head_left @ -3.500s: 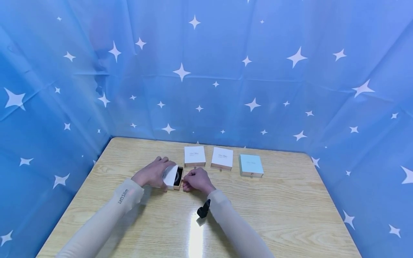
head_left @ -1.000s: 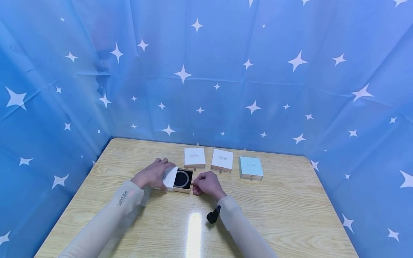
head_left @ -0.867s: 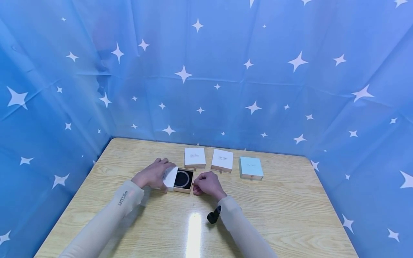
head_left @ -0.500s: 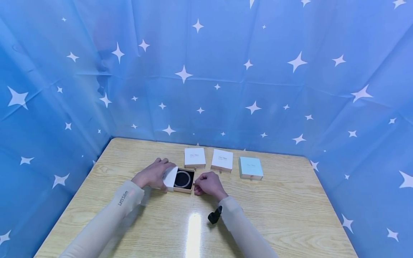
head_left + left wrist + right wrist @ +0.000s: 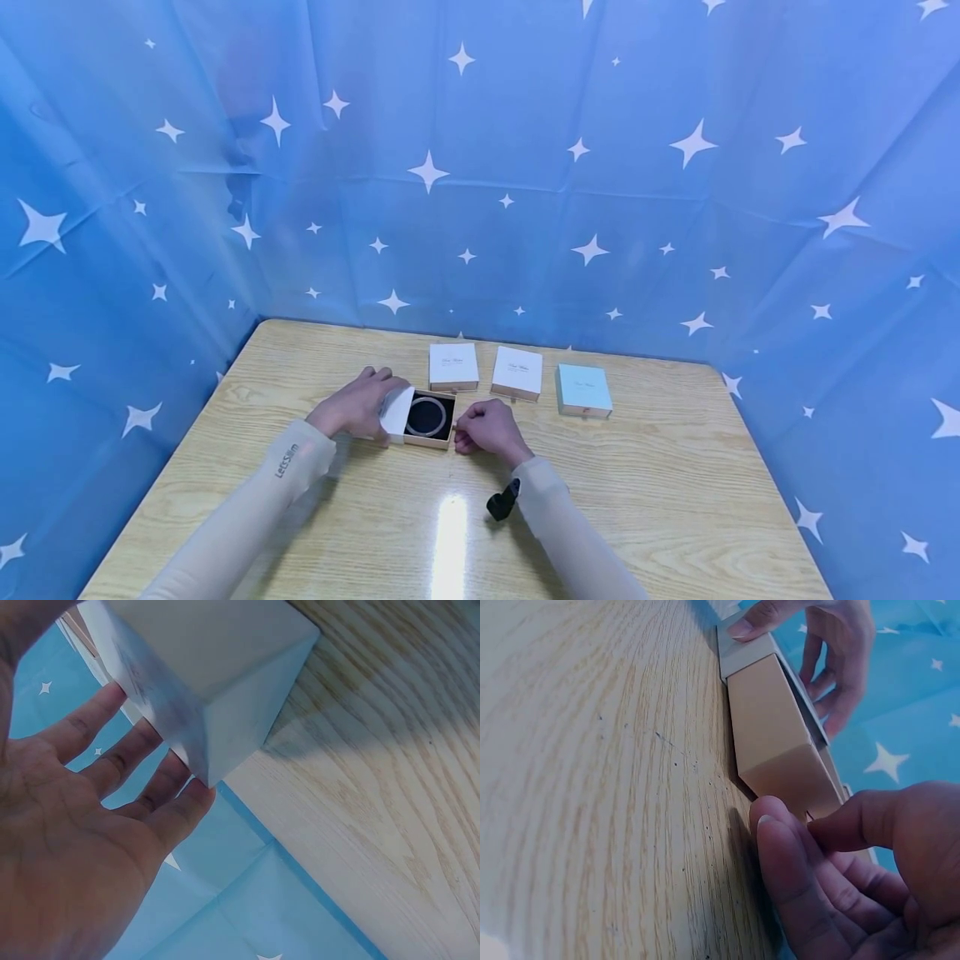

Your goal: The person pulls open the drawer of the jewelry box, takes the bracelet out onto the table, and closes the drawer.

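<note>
A small white box with a slide-out drawer lies at the table's left-centre. My left hand grips its white outer sleeve, thumb on the near side and fingers at the far side; the left wrist view shows the fingertips against the sleeve. The tan drawer sticks out to the right, its black-lined inside bearing a grey bangle-like ring. At the drawer's right end my right hand pinches the small pull tab between thumb and index finger; the tab is mostly hidden by the fingertips.
Behind the hands stand two white boxes, one on the left and one in the middle, with a pale blue box to their right. All rest on the wooden table, before a blue starred curtain.
My right hand has moved right, drawing the drawer out of the sleeve and bringing the whole ring into sight. Over the last second it moves only slightly. The left hand stays on the sleeve.
</note>
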The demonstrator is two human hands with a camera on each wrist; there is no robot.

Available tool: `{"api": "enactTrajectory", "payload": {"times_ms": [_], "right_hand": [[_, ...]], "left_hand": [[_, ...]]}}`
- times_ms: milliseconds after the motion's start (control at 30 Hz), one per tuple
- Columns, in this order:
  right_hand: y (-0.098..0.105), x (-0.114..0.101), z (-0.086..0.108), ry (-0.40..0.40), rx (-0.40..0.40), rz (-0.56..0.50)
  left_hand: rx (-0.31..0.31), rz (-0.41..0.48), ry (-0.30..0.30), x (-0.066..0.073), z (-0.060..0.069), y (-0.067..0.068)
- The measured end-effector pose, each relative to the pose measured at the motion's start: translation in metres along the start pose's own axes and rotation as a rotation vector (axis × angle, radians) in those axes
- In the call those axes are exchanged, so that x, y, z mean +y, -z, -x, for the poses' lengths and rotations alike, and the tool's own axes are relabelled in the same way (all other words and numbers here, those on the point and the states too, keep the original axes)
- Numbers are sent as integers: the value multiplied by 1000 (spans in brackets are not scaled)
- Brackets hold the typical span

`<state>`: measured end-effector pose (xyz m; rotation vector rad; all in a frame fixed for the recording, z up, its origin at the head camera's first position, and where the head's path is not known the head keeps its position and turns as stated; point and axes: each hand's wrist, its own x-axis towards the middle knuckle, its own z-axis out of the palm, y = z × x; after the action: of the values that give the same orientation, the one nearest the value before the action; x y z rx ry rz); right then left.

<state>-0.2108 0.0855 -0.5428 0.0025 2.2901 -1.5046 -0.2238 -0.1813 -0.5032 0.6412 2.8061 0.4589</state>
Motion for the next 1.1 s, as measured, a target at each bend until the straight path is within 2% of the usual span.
{"api": "enactTrajectory", "payload": {"times_ms": [767,1100], "right_hand": [[5,2,1,-15,8,13],[5,3,1,19,-1,54]], "left_hand": [[20,-6,-33,-3,-1,-3],[21,-4,-35,-3,0,-4]]}}
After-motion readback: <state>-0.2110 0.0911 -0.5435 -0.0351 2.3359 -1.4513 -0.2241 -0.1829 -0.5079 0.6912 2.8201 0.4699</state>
